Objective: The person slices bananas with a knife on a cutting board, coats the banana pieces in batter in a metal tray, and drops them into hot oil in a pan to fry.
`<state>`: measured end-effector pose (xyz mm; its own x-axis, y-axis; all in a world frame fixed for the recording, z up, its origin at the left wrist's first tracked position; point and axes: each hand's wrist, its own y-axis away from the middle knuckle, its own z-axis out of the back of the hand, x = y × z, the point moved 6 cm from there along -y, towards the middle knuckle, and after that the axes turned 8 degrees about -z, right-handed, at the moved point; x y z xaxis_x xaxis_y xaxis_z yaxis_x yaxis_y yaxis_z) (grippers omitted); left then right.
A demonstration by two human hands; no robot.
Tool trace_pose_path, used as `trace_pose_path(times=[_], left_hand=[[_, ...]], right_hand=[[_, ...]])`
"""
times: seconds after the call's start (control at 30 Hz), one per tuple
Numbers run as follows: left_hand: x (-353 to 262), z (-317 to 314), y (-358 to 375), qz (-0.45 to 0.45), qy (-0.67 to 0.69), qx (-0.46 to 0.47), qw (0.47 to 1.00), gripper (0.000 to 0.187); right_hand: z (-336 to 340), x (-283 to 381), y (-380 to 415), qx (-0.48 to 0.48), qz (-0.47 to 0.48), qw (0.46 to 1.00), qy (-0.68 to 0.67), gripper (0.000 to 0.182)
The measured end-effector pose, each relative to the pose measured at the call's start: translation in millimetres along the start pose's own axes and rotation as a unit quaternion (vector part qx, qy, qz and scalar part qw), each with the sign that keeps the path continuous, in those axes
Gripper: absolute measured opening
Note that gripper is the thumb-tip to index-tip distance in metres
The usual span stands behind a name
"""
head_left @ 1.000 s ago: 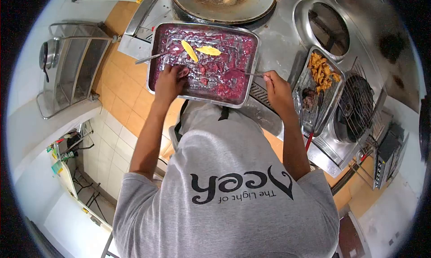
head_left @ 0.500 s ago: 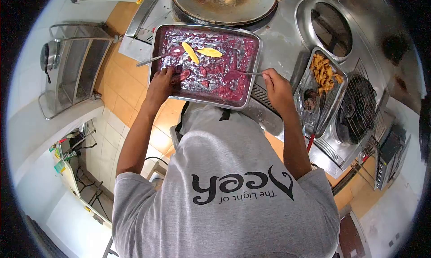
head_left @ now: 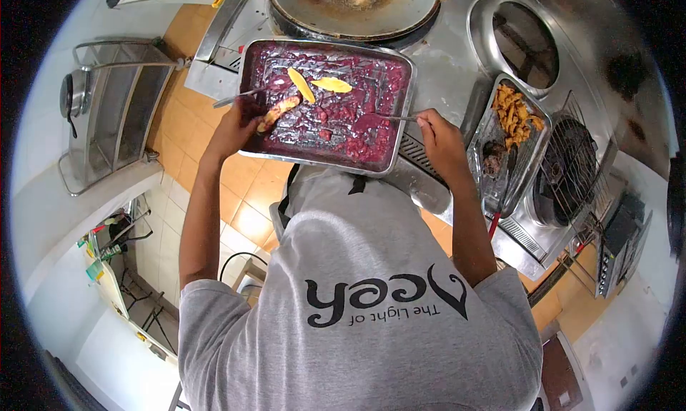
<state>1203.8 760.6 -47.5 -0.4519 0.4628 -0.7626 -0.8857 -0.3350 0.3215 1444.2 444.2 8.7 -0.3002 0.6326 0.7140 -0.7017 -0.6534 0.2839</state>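
Observation:
A rectangular metal tray [head_left: 401,136] holds purple batter [head_left: 314,129]. Two bare yellow slices [head_left: 333,85], possibly banana, lie on the batter. My left hand [head_left: 236,127] is at the tray's left edge, its fingers closed on a yellow slice [head_left: 279,114] streaked with purple. Close to that hand, a metal utensil [head_left: 238,98] rests across the left rim with its far end in the batter. My right hand [head_left: 437,134] is beyond the right rim, closed around the thin handle of a spoon [head_left: 371,121]. The spoon's head is coated in purple and lies in the batter.
A large wok [head_left: 404,21] with brown liquid sits on the stove beyond the tray. To the right, another metal tray [head_left: 547,129] holds browned fried pieces [head_left: 516,116] and a red-handled tool. Past it are a wire rack [head_left: 582,150] and a round burner opening [head_left: 529,46].
My left hand has moved left and up, lifting the yellow slice out of the batter. My right hand and the spoon have stayed almost still.

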Motion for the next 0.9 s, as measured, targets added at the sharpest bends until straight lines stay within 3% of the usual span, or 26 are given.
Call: trace_pose_path(times=[0.07, 0.2, 0.47, 0.57, 0.67, 0.73, 0.83, 0.9], left_hand=[[-20, 3, 0, -0.017, -0.088, -0.032, 0.995, 0.032], [-40, -16, -4, -0.101, -0.224, -0.144, 0.958, 0.037], [-33, -48, -15, -0.128, -0.343, -0.108, 0.924, 0.025], [-17, -43, -20, -0.080, -0.254, -0.075, 0.961, 0.030], [-6, -49, -17, 0.008, 0.029, 0.003, 1.000, 0.033], [-7, -56, -13, 0.114, 0.146, 0.102, 0.977, 0.032], [-23, -64, 4, 0.163, 0.397, 0.050, 0.902, 0.037], [-19, -71, 7, 0.143, 0.472, 0.071, 0.867, 0.043]], right_hand=[[-2, -2, 0, 0.002, -0.007, 1.000, 0.003, 0.013], [-5, -1, -1, 0.004, -0.010, 1.000, 0.003, 0.013], [5, -2, 1, -0.022, -0.009, 1.000, -0.004, 0.014], [18, 11, 3, -0.079, 0.037, 0.996, -0.011, 0.016], [20, 18, -2, -0.092, 0.095, 0.991, -0.007, 0.017], [14, 2, -7, -0.074, 0.103, 0.992, 0.029, 0.016], [7, -11, -1, -0.005, 0.128, 0.991, 0.040, 0.016], [-2, -14, 9, 0.050, 0.117, 0.990, 0.065, 0.016]])
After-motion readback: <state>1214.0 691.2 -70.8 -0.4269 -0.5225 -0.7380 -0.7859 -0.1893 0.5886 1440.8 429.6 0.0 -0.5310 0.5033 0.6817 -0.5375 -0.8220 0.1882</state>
